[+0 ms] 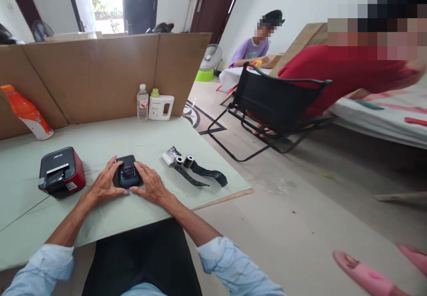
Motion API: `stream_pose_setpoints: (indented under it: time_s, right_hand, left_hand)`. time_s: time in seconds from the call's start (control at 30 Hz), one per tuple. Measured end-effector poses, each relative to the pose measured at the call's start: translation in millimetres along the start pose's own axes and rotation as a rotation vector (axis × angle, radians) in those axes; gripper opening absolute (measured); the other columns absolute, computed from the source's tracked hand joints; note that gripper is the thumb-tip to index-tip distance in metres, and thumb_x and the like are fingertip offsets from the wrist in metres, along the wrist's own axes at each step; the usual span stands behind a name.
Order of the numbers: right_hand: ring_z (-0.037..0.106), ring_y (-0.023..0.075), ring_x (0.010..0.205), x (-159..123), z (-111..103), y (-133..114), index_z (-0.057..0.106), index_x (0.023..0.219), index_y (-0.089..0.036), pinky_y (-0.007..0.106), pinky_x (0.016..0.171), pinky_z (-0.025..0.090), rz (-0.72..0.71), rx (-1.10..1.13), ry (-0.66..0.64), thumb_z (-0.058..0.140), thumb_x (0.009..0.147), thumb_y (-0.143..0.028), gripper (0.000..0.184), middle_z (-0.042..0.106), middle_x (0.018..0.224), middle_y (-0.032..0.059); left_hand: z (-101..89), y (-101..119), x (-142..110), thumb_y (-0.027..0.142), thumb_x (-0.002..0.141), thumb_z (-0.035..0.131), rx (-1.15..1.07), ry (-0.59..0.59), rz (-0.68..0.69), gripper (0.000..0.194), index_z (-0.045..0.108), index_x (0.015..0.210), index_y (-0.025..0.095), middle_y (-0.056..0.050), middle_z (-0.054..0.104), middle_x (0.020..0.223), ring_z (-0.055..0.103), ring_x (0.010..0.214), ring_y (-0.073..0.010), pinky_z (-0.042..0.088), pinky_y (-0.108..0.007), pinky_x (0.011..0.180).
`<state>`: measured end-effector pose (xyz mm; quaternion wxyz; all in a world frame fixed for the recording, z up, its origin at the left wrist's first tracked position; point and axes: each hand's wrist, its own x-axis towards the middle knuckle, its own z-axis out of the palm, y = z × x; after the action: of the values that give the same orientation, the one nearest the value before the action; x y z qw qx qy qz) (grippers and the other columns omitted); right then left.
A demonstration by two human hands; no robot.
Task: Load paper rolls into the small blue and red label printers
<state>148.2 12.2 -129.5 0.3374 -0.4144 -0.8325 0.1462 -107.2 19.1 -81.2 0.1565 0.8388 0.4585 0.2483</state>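
A small black portable printer (129, 171) lies on the pale green table cover, with a dark glossy panel on its top. My left hand (106, 181) grips its left side, thumb along the near edge and fingers at the far left corner. On the opposite side, my right hand (151, 184) holds it with fingers curved around the right edge. To the left stands a larger black and red label printer (62, 171). Two rolls with dark strips unrolled, one a black-wound roll (188, 160), lie to the right beside a crumpled white and black packet (171, 155).
A cardboard screen (110, 78) stands along the table's far edge. Before it are an orange and white bottle (28, 114), a clear water bottle (143, 105) and a white jug (161, 107). Right of the table, a person in red sits on a black folding chair (267, 105).
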Motion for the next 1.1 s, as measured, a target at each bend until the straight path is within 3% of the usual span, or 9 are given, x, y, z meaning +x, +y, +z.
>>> stream_pose_setpoints:
  time_s: [0.1,0.23,0.43,0.67,0.77,0.9,1.03,1.1]
  right_hand:
    - [0.05,0.0374,0.149,2,-2,-1,0.019,0.171,-0.018,0.057,0.117,0.048,0.021,0.026,0.003,0.082,0.087,-0.048,0.11,0.045,0.164,0.0239]
    - [0.052,0.0371,0.147,5,-5,-2,0.017,0.17,-0.014,0.056,0.118,0.048,0.055,0.069,0.013,0.083,0.086,-0.048,0.112,0.045,0.163,0.0261]
    - [0.051,0.0381,0.147,10,-4,-1,0.014,0.171,-0.015,0.057,0.119,0.048,0.12,0.166,0.082,0.084,0.086,-0.051,0.115,0.045,0.162,0.0269]
    - [0.047,0.0391,0.149,11,0,1,0.016,0.169,-0.014,0.058,0.121,0.046,0.277,0.207,0.252,0.081,0.088,-0.043,0.108,0.045,0.161,0.0261]
    - [0.057,0.0367,0.139,11,0,2,0.023,0.167,-0.018,0.057,0.113,0.053,0.343,0.218,0.33,0.078,0.091,-0.038,0.096,0.052,0.153,0.0223]
    - [0.065,0.0332,0.121,10,1,4,0.039,0.158,-0.019,0.054,0.104,0.058,0.326,0.206,0.336,0.074,0.092,-0.035,0.077,0.06,0.139,0.018]
    - [0.068,0.0312,0.111,0,7,6,0.05,0.148,-0.019,0.051,0.098,0.06,0.286,0.183,0.357,0.067,0.096,-0.036,0.058,0.063,0.13,0.0169]
    - [0.069,0.0314,0.107,-6,10,10,0.052,0.145,-0.019,0.051,0.095,0.06,0.263,0.174,0.373,0.064,0.097,-0.039,0.053,0.063,0.13,0.0172]
  left_hand:
    - [-3.5,1,13,0.045,0.06,0.098,-0.002,-0.054,0.023,0.117,0.041,0.159,0.022,-0.023,0.042,0.165,0.033,0.159,-0.0459,0.04,-0.063,0.124]
    - [-5.6,2,23,0.038,0.059,0.094,-0.004,-0.039,0.063,0.115,0.039,0.16,0.024,-0.019,0.046,0.157,0.045,0.15,-0.044,0.043,-0.062,0.123]
    - [-7.7,2,36,0.047,0.065,0.092,0.022,-0.006,0.054,0.111,0.039,0.16,0.021,-0.021,0.042,0.156,0.043,0.15,-0.0429,0.042,-0.061,0.123]
    - [-3.7,-2,95,0.05,0.06,0.093,0.043,0.043,0.021,0.112,0.044,0.157,0.02,-0.02,0.042,0.158,0.041,0.15,-0.0435,0.046,-0.06,0.12]
    - [6.4,-10,136,0.053,0.057,0.094,0.022,0.057,0.019,0.115,0.045,0.156,0.019,-0.02,0.043,0.156,0.044,0.148,-0.043,0.047,-0.06,0.118]
    - [29.6,-16,186,0.051,0.055,0.096,-0.03,0.065,0.005,0.115,0.046,0.154,0.018,-0.019,0.046,0.154,0.047,0.144,-0.042,0.048,-0.06,0.116]
    - [55.3,-10,208,0.044,0.047,0.1,-0.061,0.028,0.043,0.116,0.052,0.148,0.012,-0.022,0.053,0.147,0.048,0.143,-0.0434,0.035,-0.061,0.126]
    - [65.9,-7,211,0.039,0.048,0.099,-0.073,-0.021,0.042,0.12,0.048,0.151,0.008,-0.025,0.049,0.153,0.044,0.148,-0.0437,0.032,-0.059,0.128]
